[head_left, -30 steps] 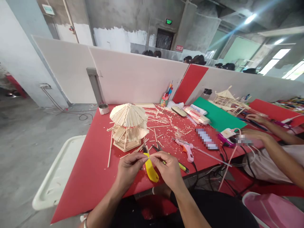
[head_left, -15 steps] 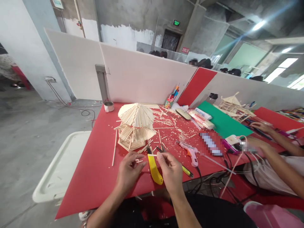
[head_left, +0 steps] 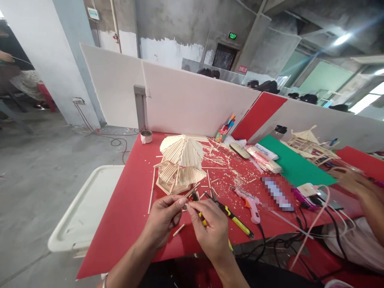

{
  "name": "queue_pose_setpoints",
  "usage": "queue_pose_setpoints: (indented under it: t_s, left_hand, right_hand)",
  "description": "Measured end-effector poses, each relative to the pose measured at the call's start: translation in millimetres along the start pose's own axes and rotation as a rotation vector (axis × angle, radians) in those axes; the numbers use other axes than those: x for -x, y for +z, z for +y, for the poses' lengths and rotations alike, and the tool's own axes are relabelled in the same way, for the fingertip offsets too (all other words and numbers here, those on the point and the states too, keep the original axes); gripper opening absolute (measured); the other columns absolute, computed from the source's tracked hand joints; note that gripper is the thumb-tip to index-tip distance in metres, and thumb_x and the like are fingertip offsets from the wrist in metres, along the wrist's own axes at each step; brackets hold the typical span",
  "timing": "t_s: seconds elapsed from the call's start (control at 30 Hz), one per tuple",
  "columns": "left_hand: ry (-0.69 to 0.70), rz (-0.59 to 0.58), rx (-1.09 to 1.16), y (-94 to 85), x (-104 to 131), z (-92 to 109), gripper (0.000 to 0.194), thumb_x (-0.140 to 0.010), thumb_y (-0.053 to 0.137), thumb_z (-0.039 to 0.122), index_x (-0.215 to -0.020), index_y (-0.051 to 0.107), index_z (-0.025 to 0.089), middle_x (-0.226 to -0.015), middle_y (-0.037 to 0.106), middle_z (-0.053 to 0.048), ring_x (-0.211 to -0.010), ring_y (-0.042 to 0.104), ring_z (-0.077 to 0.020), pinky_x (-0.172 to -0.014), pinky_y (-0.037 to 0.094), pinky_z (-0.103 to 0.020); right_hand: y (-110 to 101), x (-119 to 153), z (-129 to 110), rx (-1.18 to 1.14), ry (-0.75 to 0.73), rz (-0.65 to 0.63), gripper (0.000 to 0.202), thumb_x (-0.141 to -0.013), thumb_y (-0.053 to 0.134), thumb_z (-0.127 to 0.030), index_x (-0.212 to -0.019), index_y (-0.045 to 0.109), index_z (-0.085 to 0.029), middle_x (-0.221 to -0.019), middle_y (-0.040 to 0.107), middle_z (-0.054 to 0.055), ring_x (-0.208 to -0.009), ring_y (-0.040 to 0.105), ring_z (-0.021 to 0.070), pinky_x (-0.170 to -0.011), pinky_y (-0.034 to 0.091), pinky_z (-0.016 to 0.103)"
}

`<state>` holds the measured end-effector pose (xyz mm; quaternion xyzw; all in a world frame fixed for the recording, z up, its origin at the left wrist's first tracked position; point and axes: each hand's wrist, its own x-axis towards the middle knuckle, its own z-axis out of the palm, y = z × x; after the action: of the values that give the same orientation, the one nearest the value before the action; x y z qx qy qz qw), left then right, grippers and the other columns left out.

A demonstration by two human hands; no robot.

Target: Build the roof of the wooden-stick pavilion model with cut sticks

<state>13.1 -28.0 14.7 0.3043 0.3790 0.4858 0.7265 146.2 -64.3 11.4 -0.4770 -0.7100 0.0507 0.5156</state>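
The left hand (head_left: 163,216) was closed in a pinch. Just beyond, the model (head_left: 181,154) was set on the table (head_left: 120,236), presumably for easy reach. The right hand (head_left: 210,224) was pinched opposite, likely for fine control; whether anything was gripped could not be told. Farther right, a glue gun (head_left: 250,202) was laid. Two hands, one model and one glue gun were counted.
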Motion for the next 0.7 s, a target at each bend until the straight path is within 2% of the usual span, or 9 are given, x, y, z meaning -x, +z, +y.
queue_pose_setpoints:
  t_s: [0.1,0.2,0.37,0.53,0.7]
  left_hand:
    - [-0.009,0.07,0.094,-2.2,-7.8,3.9,0.039,-0.061,0.08,0.045,-0.077,0.068,0.011,-0.057,0.058,0.002,-0.034,0.033,-0.0005,-0.031,0.016,-0.014]
    - [-0.045,0.135,0.201,-5.9,-18.0,6.8,0.036,-0.063,0.079,0.041,-0.075,0.065,0.011,-0.053,0.055,0.004,-0.033,0.03,-0.0001,-0.03,0.017,-0.013]
    - [-0.041,0.051,0.25,-10.1,-28.3,9.5,0.035,-0.063,0.08,0.036,-0.061,0.054,0.013,-0.05,0.052,0.006,-0.033,0.028,0.0003,-0.031,0.017,-0.012]
    - [-0.181,0.015,0.344,-10.6,-34.3,8.2,0.037,-0.065,0.08,0.032,-0.055,0.05,0.013,-0.045,0.045,0.008,-0.033,0.025,0.0011,-0.03,0.015,-0.012]
    - [-0.284,-0.016,0.404,-8.6,-38.8,6.3,0.032,-0.068,0.078,0.025,-0.056,0.051,0.012,-0.046,0.046,0.007,-0.033,0.025,0.0016,-0.03,0.014,-0.01]
  right_hand:
    - [8.0,-13.5,-0.9,0.125,-0.089,0.135,0.017,-0.085,0.059,-0.011,-0.098,0.066,-0.019,-0.084,0.069,0.005,-0.077,0.062,0.0148,-0.071,0.051,0.029]
    - [17.7,-25.9,-1.8,0.262,-0.17,0.222,0.018,-0.083,0.061,-0.011,-0.098,0.067,-0.02,-0.083,0.071,0.005,-0.076,0.062,0.0158,-0.071,0.051,0.03]
    - [31.5,-35.2,-2.3,0.364,-0.214,0.237,0.018,-0.083,0.061,-0.011,-0.098,0.068,-0.02,-0.083,0.071,0.005,-0.076,0.062,0.016,-0.073,0.051,0.031]
    - [36.5,-35.0,-2.0,0.402,-0.209,0.219,0.017,-0.082,0.063,-0.011,-0.095,0.068,-0.019,-0.081,0.071,0.004,-0.075,0.059,0.0161,-0.072,0.05,0.03]
    - [33.5,-32.6,0.5,0.432,-0.214,0.205,0.016,-0.082,0.063,-0.011,-0.095,0.069,-0.019,-0.082,0.071,0.004,-0.077,0.059,0.0166,-0.073,0.049,0.03]
